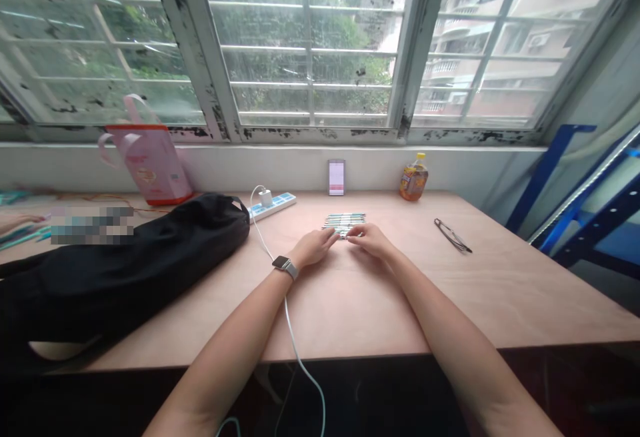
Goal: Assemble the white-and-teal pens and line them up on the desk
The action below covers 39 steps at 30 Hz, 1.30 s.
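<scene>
Several slim pens (pixel 345 217) with white and teal parts lie side by side in a row near the middle of the table. My left hand (pixel 315 247), with a watch (pixel 283 263) on its wrist, is at the near left of the row, its fingers bent in at a pen's end. At the near right is my right hand (pixel 371 240), its thumb and fingers pinched at the other end. Between the fingertips the nearest pen shows only in small part. The fingers hide some of the row.
A phone (pixel 337 177) leans on the wall behind the pens. Bottle (pixel 414 177) and glasses (pixel 453 236) are to the right. Leftward lie a power strip (pixel 275 205), white cable (pixel 295 337), black bag (pixel 150 264) and pink bag (pixel 153 164). Another person's hand (pixel 20 222) shows far left.
</scene>
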Tool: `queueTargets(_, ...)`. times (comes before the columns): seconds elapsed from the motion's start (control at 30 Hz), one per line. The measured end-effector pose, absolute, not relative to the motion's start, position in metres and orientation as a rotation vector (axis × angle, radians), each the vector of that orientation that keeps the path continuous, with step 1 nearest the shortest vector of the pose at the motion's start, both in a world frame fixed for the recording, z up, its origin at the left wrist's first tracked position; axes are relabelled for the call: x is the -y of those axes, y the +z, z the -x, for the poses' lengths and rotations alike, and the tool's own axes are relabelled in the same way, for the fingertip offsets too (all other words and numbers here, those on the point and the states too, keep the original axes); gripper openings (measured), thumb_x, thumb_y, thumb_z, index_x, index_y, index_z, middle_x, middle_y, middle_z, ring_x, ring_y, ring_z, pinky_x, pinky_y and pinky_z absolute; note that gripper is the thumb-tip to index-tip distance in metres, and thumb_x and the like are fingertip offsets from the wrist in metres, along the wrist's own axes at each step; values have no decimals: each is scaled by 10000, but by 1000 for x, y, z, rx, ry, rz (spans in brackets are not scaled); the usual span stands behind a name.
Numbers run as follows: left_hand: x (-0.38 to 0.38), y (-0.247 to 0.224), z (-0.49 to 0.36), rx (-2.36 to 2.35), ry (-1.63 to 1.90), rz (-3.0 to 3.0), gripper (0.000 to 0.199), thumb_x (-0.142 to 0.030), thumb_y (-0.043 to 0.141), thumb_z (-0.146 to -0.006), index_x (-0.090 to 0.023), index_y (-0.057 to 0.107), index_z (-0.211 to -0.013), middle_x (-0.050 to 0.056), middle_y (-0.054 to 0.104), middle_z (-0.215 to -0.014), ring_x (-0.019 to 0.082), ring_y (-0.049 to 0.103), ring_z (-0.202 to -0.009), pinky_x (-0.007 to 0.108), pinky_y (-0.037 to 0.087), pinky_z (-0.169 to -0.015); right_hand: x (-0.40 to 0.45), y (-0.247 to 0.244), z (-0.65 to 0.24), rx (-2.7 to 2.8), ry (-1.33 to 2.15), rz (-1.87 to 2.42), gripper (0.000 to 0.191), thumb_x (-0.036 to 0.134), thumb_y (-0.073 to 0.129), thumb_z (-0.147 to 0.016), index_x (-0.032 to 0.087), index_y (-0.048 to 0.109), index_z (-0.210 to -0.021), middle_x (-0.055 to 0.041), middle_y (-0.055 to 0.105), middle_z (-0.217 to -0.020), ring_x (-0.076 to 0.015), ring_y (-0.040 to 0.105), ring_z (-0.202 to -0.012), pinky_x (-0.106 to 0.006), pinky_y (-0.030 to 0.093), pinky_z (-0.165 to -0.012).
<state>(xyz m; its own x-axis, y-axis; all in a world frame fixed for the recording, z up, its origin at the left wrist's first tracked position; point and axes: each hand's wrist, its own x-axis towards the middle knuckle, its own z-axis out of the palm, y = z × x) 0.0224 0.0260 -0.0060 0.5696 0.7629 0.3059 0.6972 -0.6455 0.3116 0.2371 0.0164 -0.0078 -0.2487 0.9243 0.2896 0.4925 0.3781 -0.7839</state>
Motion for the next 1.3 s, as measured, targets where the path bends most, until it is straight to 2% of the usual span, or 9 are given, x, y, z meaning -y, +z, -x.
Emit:
queueTargets(0.2,-23,-5,-28,-1172,754,-2633,285,-471,439,-998,-225,572,-1056,46,693,-822,231,652,-725,277,378,-599,-7,0,-230,1748,1024,1088,299,408,701,-741,138,773,-849,-39,669,-726,-122,509,-626,-249,394,-591)
queueTargets(0.4,-27,-7,-25,-1133,769,-2657,271,-400,393,-1018,-227,576,-917,54,693,-832,221,640,-726,275,379,-609,-11,-2,-233,1636,1088,1085,256,356,727,-680,136,759,-807,-39,656,-723,-112,502,-622,-237,397,-568)
queueTargets(0.57,-32,-6,-16,-1278,762,-2628,191,-339,429,-1005,-221,567,-942,66,702,-874,221,651,-763,271,378,-620,-23,-9,-249,1495,984,1278,247,313,703,-673,128,747,-830,-6,586,-602,-106,471,-543,-222,344,-494)
queueTargets(0.9,-32,-7,-15,-1280,769,-2591,210,-364,419,-1005,-224,565,-951,69,703,-874,223,650,-769,275,383,-629,-24,-11,-242,1523,906,1271,260,311,688,-662,133,713,-849,-40,667,-747,-105,503,-574,-222,372,-509)
queueTargets(1.07,-28,-7,-22,-1229,764,-2610,242,-378,405,-1007,-227,562,-901,57,689,-816,222,639,-738,281,392,-628,-17,-11,-230,1654,921,1147,270,363,708,-679,148,707,-844,-58,696,-836,-139,574,-689,-236,436,-578)
queueTargets(1.3,-24,-9,-26,-1196,800,-2587,220,-361,402,-1011,-224,550,-921,65,697,-872,229,646,-774,287,403,-652,-16,-9,-226,1669,931,1127,266,365,718,-682,143,703,-827,-54,688,-810,-142,577,-696,-257,447,-625)
